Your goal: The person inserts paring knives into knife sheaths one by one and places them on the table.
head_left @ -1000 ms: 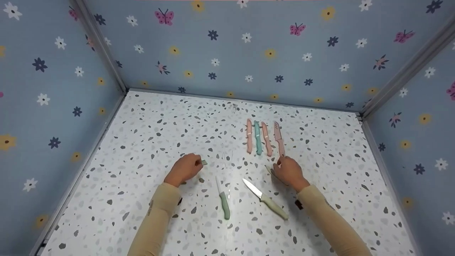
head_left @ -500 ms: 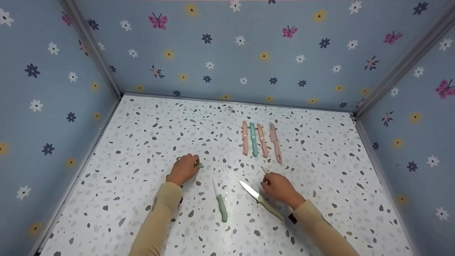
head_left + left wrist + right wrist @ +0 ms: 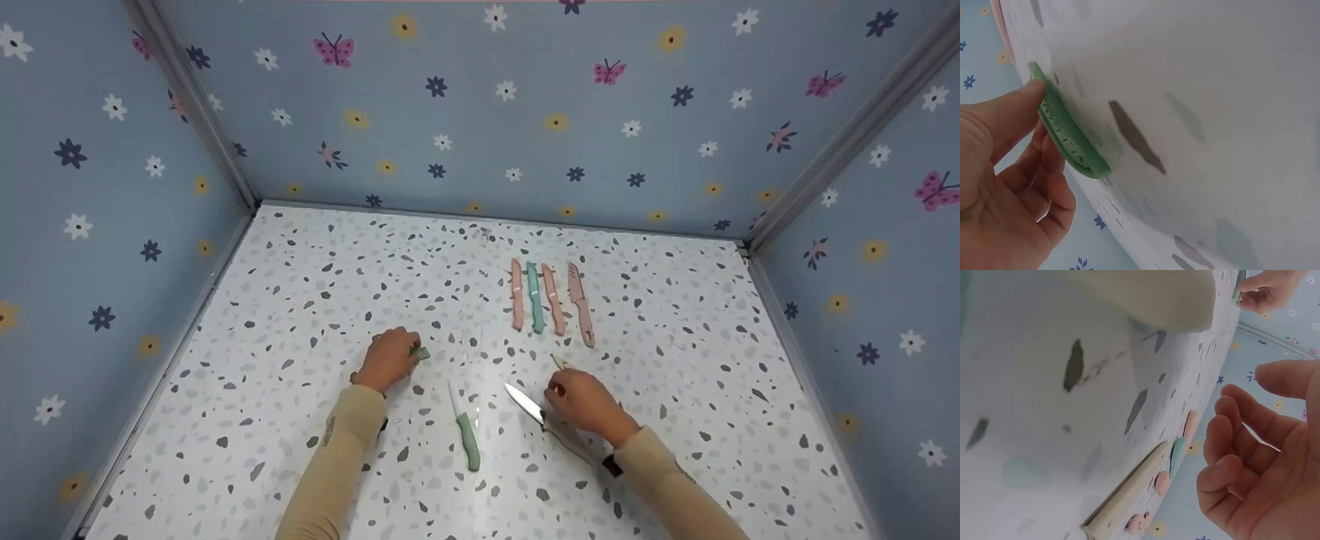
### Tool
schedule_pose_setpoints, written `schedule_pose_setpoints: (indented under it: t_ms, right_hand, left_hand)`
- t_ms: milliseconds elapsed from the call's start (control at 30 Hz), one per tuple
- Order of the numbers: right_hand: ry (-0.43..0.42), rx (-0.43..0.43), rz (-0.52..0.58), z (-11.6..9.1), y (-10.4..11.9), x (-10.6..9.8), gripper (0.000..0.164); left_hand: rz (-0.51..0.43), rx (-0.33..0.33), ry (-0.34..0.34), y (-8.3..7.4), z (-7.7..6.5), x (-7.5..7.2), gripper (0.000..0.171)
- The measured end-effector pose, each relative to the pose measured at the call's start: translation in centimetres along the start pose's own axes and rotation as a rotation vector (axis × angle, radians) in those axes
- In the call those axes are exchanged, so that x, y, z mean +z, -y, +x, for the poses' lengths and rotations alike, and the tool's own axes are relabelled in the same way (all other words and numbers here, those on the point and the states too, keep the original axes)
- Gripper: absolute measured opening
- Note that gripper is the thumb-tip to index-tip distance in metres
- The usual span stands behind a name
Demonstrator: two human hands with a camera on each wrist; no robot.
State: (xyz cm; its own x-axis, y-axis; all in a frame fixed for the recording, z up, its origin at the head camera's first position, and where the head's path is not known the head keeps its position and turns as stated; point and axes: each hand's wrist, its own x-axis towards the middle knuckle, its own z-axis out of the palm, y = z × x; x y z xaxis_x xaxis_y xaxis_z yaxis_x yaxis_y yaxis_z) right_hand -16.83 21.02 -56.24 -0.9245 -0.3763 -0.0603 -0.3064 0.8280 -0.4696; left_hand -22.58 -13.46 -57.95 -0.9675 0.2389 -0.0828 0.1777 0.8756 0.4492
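Observation:
My left hand point(image 3: 388, 360) pinches a green knife sheath point(image 3: 1067, 132) between thumb and fingers, close over the table. Nearby lies a knife with a green handle point(image 3: 468, 444), its blade pointing away from me. My right hand point(image 3: 589, 405) hovers at a cream-handled knife point(image 3: 525, 403) and partly covers its handle in the head view. In the right wrist view its fingers are loosely bent, thumb apart, with nothing between them. A cream sheath point(image 3: 1129, 489) lies on the table just beyond this hand, mostly hidden by it in the head view.
Farther back, two sheathed pink knives point(image 3: 517, 295) point(image 3: 553, 300) flank a sheathed teal knife point(image 3: 535, 298). A wider pink knife point(image 3: 581, 306) lies to their right. Flowered blue panels point(image 3: 480, 105) enclose the speckled table point(image 3: 337, 262) at the back and sides.
My right hand has moved from the wide pink knife's handle leftward and nearer to me, over to the cream-handled knife. My left hand keeps the green sheath, with little movement.

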Motion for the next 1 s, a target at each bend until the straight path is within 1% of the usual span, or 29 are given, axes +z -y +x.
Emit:
schedule_pose_setpoints:
  t_ms: [167,300,400,533,667,767,1000]
  right_hand:
    - [0.005,-0.004,-0.017,0.0,0.3,0.2,0.01]
    - [0.003,-0.011,-0.03,-0.1,0.8,0.1,0.01]
    - [0.009,-0.031,-0.045,-0.2,1.3,-0.2,0.012]
    - [0.033,-0.075,-0.068,-0.3,2.0,-0.6,0.013]
    - [0.059,-0.098,-0.086,-0.3,2.7,-0.9,0.015]
    - [0.063,-0.1,-0.103,-0.4,2.9,-1.1,0.015]
    - [0.079,-0.123,-0.126,-0.3,3.9,-0.6,0.016]
  left_hand:
    - [-0.002,-0.013,0.026,-0.1,-0.1,0.1,0.004]
    - [-0.032,-0.037,0.043,-0.3,-0.4,0.0,0.006]
    - [-0.074,-0.033,0.041,-0.7,-0.6,-0.4,0.01]
    - [-0.126,0.005,0.029,-1.3,-0.9,-1.0,0.015]
    - [-0.134,0.044,0.009,-2.0,-1.3,-1.5,0.018]
    - [-0.136,0.047,0.002,-2.5,-1.4,-1.6,0.016]
    - [-0.143,0.03,0.015,-3.5,-1.3,-2.0,0.012]
